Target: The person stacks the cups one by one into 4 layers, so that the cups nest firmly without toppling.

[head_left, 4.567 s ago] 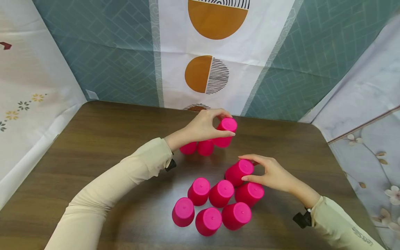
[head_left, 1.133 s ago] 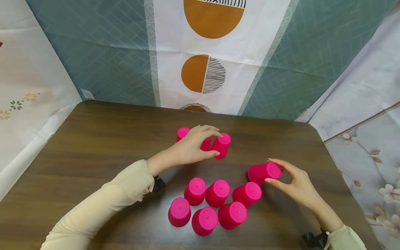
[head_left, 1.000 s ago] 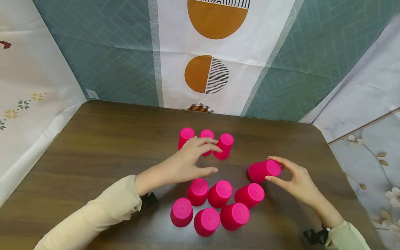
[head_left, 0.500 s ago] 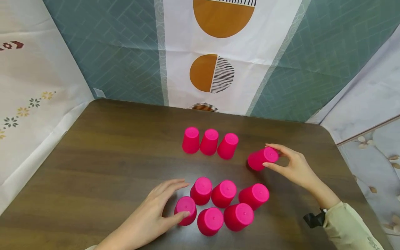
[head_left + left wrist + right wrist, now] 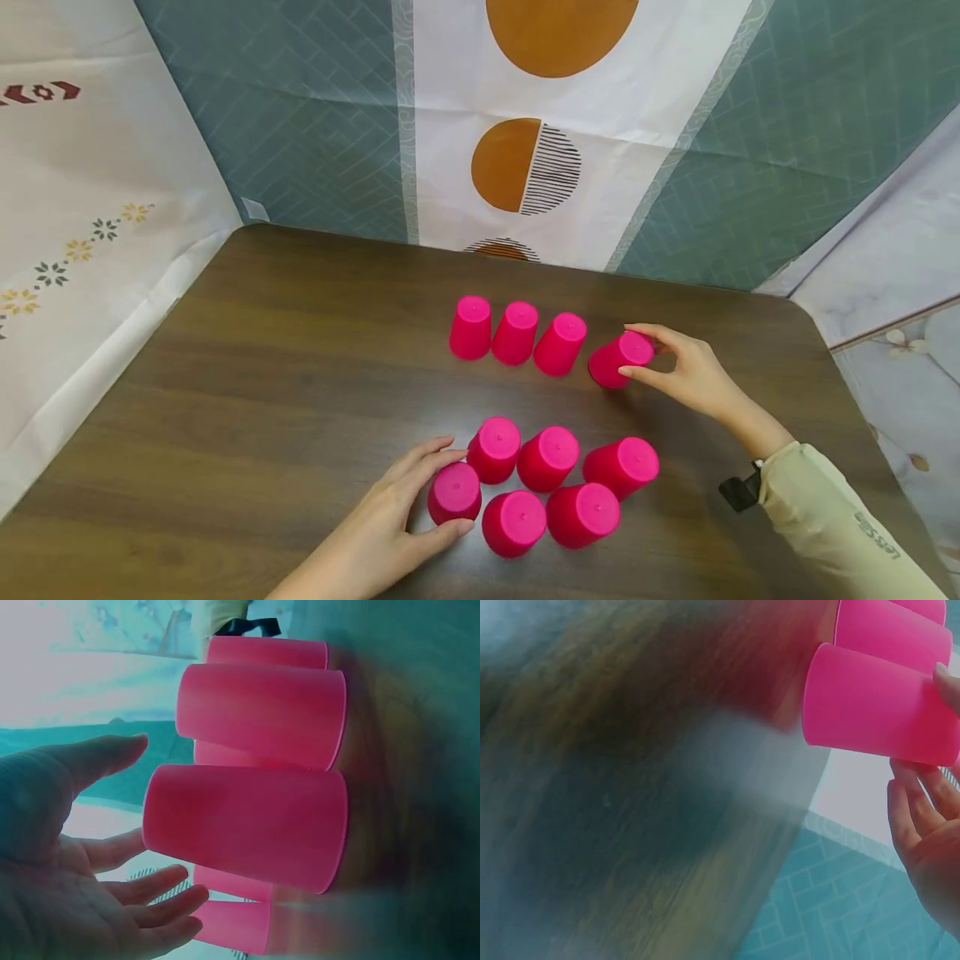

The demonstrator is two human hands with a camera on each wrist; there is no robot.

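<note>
Upside-down pink plastic cups stand in two groups on the table. My right hand (image 5: 690, 367) pinches one pink cup (image 5: 618, 360) near its closed end, thumb on the near side and fingers behind; this cup (image 5: 874, 705) also shows in the right wrist view. It is at the right end of a back row with three cups (image 5: 514, 333). My left hand (image 5: 390, 508) spreads around the front-left cup (image 5: 455, 493), thumb on its near side and fingers on its far side. In the left wrist view, a gap shows between the thumb (image 5: 112, 754) and that cup (image 5: 247, 825).
Beside the left hand's cup, several more cups (image 5: 549, 458) stand close together in the front group. A brown wooden table (image 5: 300, 375) bears everything. Printed cloth (image 5: 322, 142) hangs behind its back edge, with pale cloth (image 5: 90, 183) at the left side.
My left hand has let go of a cup in the back row and come forward to the front-left cup. The right hand has carried its cup out of the front group to the back row's right end.
</note>
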